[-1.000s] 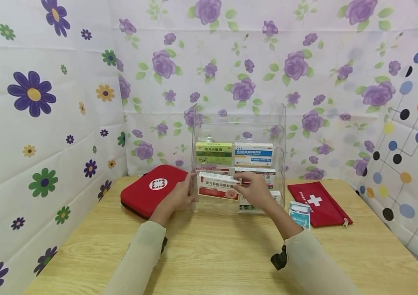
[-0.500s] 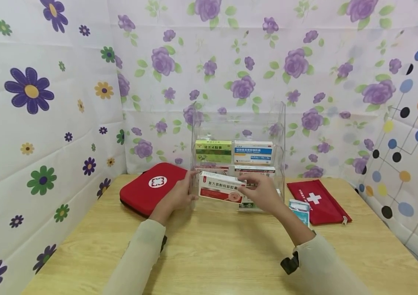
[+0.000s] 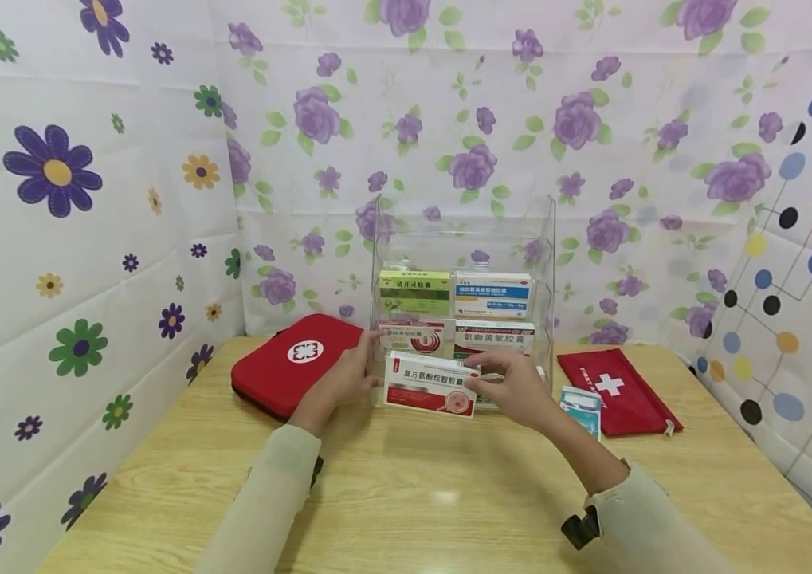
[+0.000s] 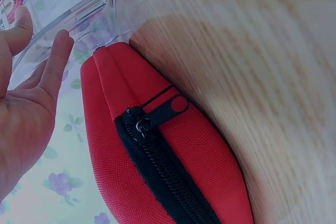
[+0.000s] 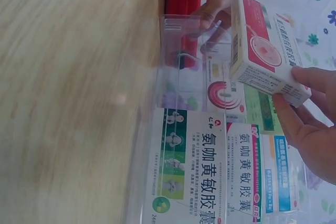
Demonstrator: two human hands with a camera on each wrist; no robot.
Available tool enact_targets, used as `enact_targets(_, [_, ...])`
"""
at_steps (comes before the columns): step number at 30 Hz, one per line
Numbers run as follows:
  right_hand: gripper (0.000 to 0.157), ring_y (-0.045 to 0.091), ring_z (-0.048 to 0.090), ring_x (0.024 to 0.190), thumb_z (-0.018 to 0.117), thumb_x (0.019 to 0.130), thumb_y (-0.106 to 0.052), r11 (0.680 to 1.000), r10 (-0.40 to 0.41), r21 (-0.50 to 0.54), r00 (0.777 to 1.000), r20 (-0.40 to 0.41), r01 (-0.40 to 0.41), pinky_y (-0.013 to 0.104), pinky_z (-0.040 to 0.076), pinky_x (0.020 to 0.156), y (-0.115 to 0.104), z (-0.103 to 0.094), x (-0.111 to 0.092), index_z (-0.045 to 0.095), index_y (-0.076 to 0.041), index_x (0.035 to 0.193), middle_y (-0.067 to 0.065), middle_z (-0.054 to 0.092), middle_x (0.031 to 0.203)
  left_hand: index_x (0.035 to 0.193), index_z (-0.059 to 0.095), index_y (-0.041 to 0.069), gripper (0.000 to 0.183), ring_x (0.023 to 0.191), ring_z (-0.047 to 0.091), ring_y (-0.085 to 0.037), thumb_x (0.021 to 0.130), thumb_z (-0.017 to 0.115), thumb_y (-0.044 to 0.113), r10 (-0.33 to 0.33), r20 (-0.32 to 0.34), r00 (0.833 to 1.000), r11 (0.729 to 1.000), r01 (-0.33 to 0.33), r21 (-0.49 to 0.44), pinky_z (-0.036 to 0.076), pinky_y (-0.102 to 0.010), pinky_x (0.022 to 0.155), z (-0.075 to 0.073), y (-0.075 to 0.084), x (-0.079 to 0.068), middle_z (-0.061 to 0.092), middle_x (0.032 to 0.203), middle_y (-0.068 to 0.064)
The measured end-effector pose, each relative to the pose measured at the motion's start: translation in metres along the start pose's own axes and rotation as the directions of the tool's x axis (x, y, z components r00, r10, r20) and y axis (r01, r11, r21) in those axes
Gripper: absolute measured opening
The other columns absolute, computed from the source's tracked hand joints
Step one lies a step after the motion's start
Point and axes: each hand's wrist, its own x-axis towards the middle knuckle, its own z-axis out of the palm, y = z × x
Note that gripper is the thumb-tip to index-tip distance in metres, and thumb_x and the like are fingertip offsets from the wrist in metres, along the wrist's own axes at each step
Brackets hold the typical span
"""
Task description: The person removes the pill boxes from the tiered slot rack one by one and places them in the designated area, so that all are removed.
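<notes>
My right hand pinches the right end of a white and red medicine box between thumb and fingers. The box is held in front of the lower left of a clear acrylic display rack, lettering facing me. In the right wrist view, the same box is seen from its end. My left hand is at the rack's left side, its fingers fairly straight beside the clear edge. The left wrist view shows that hand with thumb and fingers apart near the rack's side panel; exact contact is unclear.
The rack holds a green box, a blue and white box, a red and white box and further boxes. A red hard case lies left. On the right are a red first-aid pouch and a teal packet.
The medicine box has moved slightly right and down in front of the rack, uncovering the red and white box behind it. My right forearm has shifted right; the left hand has stayed by the rack.
</notes>
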Motion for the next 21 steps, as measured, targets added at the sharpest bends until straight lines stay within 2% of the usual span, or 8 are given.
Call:
enact_targets(3, [0.024,0.024,0.07,0.093,0.077,0.087,-0.015,1.0,0.018,0.012,0.999,0.034,-0.019,0.031,0.058,0.073,0.002,0.003,-0.003,0.074,-0.009,0.11,0.009,0.071,0.111,0.148,0.022,0.024,0.087,0.108,0.054,-0.028,0.084,0.078,0.003,-0.004,0.007,1.0,1.0,0.004,-0.002,0.044,-0.047,0.104,0.0,0.0,0.0,0.043,0.148,-0.023])
enact_targets(6, [0.023,0.024,0.07,0.093,0.076,0.088,-0.014,1.0,0.024,0.018,0.998,0.064,-0.025,0.03,0.058,0.074,0.005,0.008,-0.006,0.074,-0.009,0.111,0.008,0.071,0.111,0.148,0.022,0.025,0.086,0.125,0.049,-0.026,0.085,0.075,0.0,-0.017,0.01,1.0,1.0,0.017,-0.01,0.039,-0.047,0.109,0.0,0.0,0.001,0.034,0.156,-0.019])
enact_targets(11, [0.019,0.019,0.07,0.092,0.074,0.089,-0.013,1.0,0.013,-0.018,0.995,0.098,-0.011,0.03,0.058,0.076,0.013,0.016,-0.008,0.074,-0.01,0.108,0.005,0.071,0.107,0.148,0.022,0.024,0.084,0.139,0.04,-0.027,0.085,0.072,-0.004,-0.013,0.008,1.0,1.0,0.013,-0.003,0.035,-0.047,0.111,0.001,-0.001,0.001,0.032,0.157,-0.019])
enact_targets(15, [0.018,0.016,0.068,0.088,0.075,0.088,-0.011,0.999,-0.011,-0.035,0.993,0.12,0.015,0.028,0.057,0.074,0.022,0.024,-0.008,0.075,-0.009,0.106,0.004,0.072,0.102,0.147,0.022,0.024,0.085,0.132,0.046,-0.027,0.085,0.076,0.0,-0.007,0.001,1.0,1.0,0.007,-0.003,0.037,-0.048,0.11,0.002,-0.001,0.0,0.035,0.154,-0.022])
enact_targets(19, [0.018,0.017,0.068,0.087,0.076,0.087,-0.007,1.0,-0.03,0.004,0.989,0.147,0.03,0.028,0.057,0.075,0.031,0.029,-0.007,0.075,-0.006,0.105,0.007,0.072,0.101,0.148,0.023,0.023,0.087,0.111,0.053,-0.028,0.083,0.079,0.004,0.002,-0.01,1.0,1.0,-0.002,0.006,0.042,-0.049,0.105,0.002,-0.002,0.0,0.046,0.143,-0.024])
enact_targets(21, [0.019,0.019,0.069,0.088,0.076,0.086,-0.007,0.999,-0.027,0.021,0.987,0.16,0.024,0.028,0.057,0.075,0.034,0.031,-0.006,0.075,-0.005,0.105,0.008,0.072,0.101,0.148,0.023,0.022,0.087,0.107,0.053,-0.028,0.084,0.079,0.005,0.011,-0.013,1.0,1.0,-0.011,0.012,0.043,-0.048,0.103,0.002,-0.002,0.0,0.049,0.139,-0.025])
